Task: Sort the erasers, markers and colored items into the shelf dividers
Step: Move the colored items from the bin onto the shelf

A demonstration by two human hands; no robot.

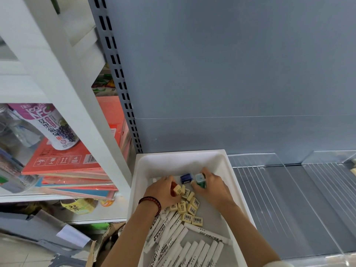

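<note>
Both hands are reaching into the white tray [181,158] at the shelf's [273,218] left end. The left hand [162,190] is curling its fingers around a red item [174,186] and a cream eraser [178,189]. The right hand [212,186] is gripping a green item [200,180] near the tray's far right corner. A blue item [186,178] is lying between them, with the loose erasers [189,207] mid-tray and the markers [173,234] along the near edge.

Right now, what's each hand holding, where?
Left hand: small red block and cream rectangular eraser, fingers curled round them. Right hand: small green box, by its sides.
</note>
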